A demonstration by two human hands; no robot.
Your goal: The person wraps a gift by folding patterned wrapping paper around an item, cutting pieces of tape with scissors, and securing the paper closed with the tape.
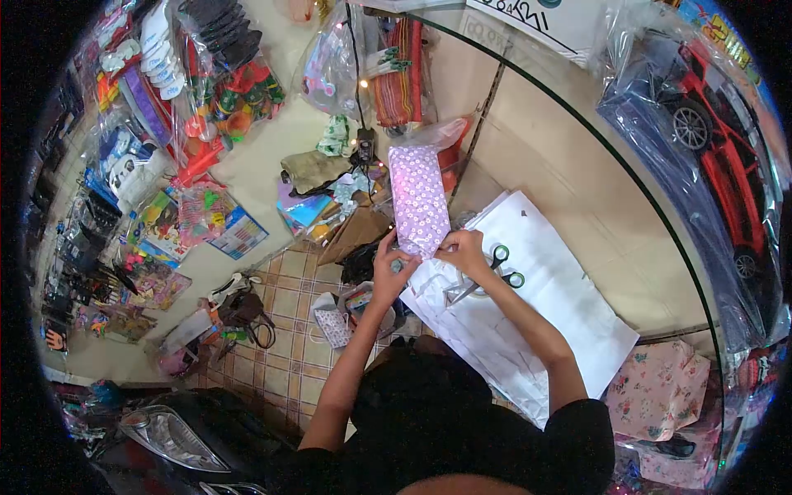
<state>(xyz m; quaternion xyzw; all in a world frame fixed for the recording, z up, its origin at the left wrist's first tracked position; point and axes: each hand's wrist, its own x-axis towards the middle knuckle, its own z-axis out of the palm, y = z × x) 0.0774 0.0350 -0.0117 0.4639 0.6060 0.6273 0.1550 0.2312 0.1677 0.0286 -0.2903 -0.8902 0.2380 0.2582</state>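
Observation:
A long package (419, 194) in lilac paper with small white flowers lies lengthwise in front of me. My left hand (390, 268) is closed, thumb and fingers pinching the lower left corner of its near end. At the lower right corner, my right hand (463, 251) grips the folded paper with bent fingers. Under both the package's near end and my right forearm spread large white paper sheets (569, 285). Scissors (506, 278) with green and black handles rest on the sheets beside my right forearm, their blades partly hidden by crumpled clear film or tape.
A glass counter edge (635, 161) curves along the right. Beyond it stands a boxed red toy car (726, 157). Bagged toys (239, 95) crowd the left side. Cardboard scraps (355, 233) lie left of the package, and a black cable (357, 66) hangs behind it.

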